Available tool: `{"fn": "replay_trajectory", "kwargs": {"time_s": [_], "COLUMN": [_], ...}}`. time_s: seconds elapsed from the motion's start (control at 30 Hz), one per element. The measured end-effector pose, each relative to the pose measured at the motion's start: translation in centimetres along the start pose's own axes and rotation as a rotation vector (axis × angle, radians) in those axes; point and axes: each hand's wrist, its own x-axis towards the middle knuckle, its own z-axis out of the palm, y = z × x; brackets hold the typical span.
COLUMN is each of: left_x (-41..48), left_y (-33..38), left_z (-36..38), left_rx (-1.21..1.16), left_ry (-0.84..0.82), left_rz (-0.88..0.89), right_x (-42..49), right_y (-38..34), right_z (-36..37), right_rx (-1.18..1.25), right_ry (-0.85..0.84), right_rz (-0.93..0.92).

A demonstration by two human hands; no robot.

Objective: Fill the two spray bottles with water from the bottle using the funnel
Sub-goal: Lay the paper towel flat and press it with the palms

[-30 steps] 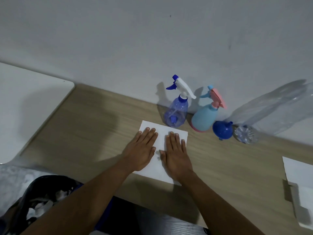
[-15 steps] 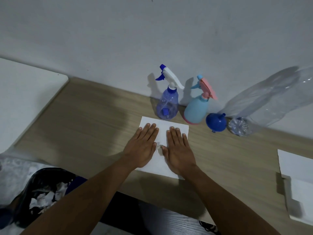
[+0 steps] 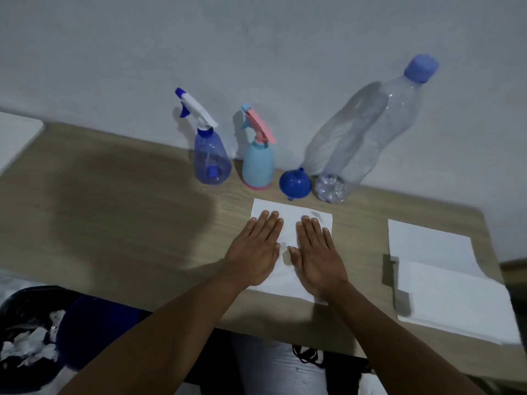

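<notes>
Along the wall stood a translucent blue spray bottle (image 3: 212,158), a pale-blue pink-triggered spray bottle (image 3: 258,163), a blue plastic funnel (image 3: 295,183) and a capped clear water bottle (image 3: 362,132); left hand (image 3: 253,252) and right hand (image 3: 316,258) lay flat, fingers straight, on white paper (image 3: 291,215), each sprayer probably best unscrewed with its base steadied.

A wooden table (image 3: 114,223) stands against a pale wall (image 3: 256,52). Along its back edge, left to right, stand a see-through blue spray bottle (image 3: 212,161), a pale blue spray bottle (image 3: 258,163) with a pink trigger, a blue funnel (image 3: 295,183) and a tall clear water bottle (image 3: 365,132) with its blue cap on. The funnel sits just beside the water bottle's base. In front of the row a white paper sheet (image 3: 288,220) lies flat. Well apart, at the table's right end, lies a stack of white sheets (image 3: 442,280).
</notes>
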Motion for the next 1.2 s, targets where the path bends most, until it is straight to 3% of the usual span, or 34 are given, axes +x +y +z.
{"fn": "replay_trajectory", "kwargs": {"time_s": [0.27,0.57,0.9,1.2], "left_x": [0.5,-2.8,-7.6,-11.0], "left_y": [7.6,11.8,8.2,-0.9], "left_z": [1.1,2.0,2.0,1.0], "left_rx": [0.038,0.028,0.007,0.038], "left_ry": [0.0,0.008,0.016,-0.002], "left_rz": [0.058,0.103,0.082,0.031], "right_x": [-6.4,-12.6,-13.0,-8.7], "right_y": [5.2,6.1,1.1,-7.5], "right_z": [0.1,1.2,2.0,2.6], "right_rx": [0.038,0.024,0.028,0.035], "right_ry": [0.033,0.051,0.044,0.002], "right_rz": [0.075,0.107,0.045,-0.002]}}
